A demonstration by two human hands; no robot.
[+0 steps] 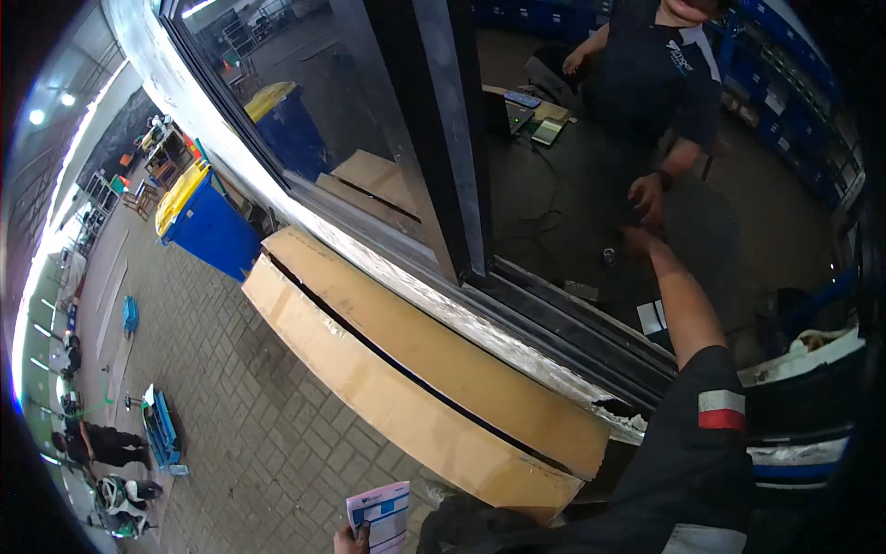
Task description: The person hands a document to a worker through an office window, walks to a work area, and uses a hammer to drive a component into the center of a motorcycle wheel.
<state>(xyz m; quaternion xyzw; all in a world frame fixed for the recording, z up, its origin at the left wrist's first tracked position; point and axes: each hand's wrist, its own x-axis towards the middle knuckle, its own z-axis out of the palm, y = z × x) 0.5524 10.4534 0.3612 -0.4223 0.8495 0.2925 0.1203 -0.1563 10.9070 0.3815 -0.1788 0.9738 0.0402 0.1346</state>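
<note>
While we stand outside the doorway:
Left hand (351,538): grips our white-and-blue printed paper slip (380,513), upright above it.
Right hand (639,239): outstretched, meeting another person's hand (648,196); grip unclear.

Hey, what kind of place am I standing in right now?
Probably the service window of a workshop or warehouse yard. You stand on brick paving beside long flat cardboard boxes and blue wheeled bins with yellow lids; through the window frame a co-worker's hand meets your right hand, with blue shelving behind.

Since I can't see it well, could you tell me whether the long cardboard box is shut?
Nearly shut: the box lies flat by the window frame, a dark slit running along between its flaps.
</note>
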